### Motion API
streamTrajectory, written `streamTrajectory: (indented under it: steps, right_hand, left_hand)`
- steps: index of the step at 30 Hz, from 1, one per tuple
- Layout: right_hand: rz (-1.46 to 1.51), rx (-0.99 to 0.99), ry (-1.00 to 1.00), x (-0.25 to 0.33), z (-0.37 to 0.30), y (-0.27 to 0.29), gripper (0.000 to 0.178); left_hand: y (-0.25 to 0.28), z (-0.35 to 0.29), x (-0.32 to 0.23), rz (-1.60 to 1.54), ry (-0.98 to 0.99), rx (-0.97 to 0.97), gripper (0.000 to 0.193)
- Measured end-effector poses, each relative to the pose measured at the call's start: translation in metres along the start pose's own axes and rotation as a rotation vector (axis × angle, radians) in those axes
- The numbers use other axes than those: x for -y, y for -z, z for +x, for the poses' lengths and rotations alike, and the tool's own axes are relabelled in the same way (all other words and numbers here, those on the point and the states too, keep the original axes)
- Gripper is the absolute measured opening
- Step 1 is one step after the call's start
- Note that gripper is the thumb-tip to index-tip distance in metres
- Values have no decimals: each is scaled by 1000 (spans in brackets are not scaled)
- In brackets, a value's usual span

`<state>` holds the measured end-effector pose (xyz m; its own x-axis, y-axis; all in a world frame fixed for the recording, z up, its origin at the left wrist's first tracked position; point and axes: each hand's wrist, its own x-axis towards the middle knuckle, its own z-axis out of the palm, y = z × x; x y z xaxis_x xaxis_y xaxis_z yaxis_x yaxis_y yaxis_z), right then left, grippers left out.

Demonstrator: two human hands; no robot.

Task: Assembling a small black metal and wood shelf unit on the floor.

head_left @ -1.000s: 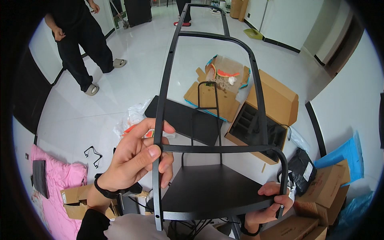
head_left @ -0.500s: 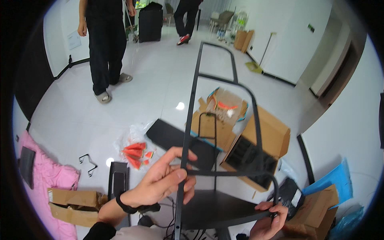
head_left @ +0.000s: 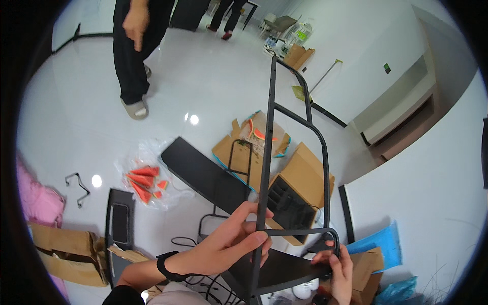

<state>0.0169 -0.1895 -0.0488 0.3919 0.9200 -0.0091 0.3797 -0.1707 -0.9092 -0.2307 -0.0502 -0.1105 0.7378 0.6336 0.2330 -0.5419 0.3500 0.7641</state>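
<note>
Clock taken from view centre. Black metal frame (head_left: 266, 157) runs from about 12:30 down to 6 o'clock, raised off the floor, leaning slightly. Left hand (head_left: 229, 244), 6:30: thumb and fingers closed round the frame's left upright, right at the crossbar joint, no gap. Right hand (head_left: 339, 269), 5 o'clock: fingers curled at the frame's lower right end, by the corner of dark panel (head_left: 290, 272); how tight, can't tell.

Floor: long black board (head_left: 203, 175) at 8, beside melon slices (head_left: 145, 182) on clear plastic (head_left: 175, 195), 8:30. Flattened cardboard (head_left: 229, 152) with rinds near centre, partly behind frame. Carton with black insert (head_left: 297, 203) at 4. Phone (head_left: 120, 223) at 8. Thin bracket (head_left: 78, 189), 8:30. Pink fabric (head_left: 40, 203), left edge, 8:30. Blue sheet (head_left: 384, 249) at 4. Co-worker's hand (head_left: 135, 25), 10:30, one finger pointing down.
</note>
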Motion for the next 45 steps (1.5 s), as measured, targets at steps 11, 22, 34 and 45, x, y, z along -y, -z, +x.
streamTrajectory:
  steps: [11,22,34,45]
  right_hand:
    - [-347,-201,75,-21,-6,-8,32]
    - [-172,-322,85,-105,-22,77,47]
    - [-221,-435,42,-152,-42,123,32]
    - [-210,-507,49,-198,-63,142,29]
  left_hand:
    - [82,-28,74,118,-120,-288,27]
    - [258,-38,246,470,375,-748,69]
    - [239,18,196,334,15,-743,22]
    - [245,41,198,483,34,-787,17]
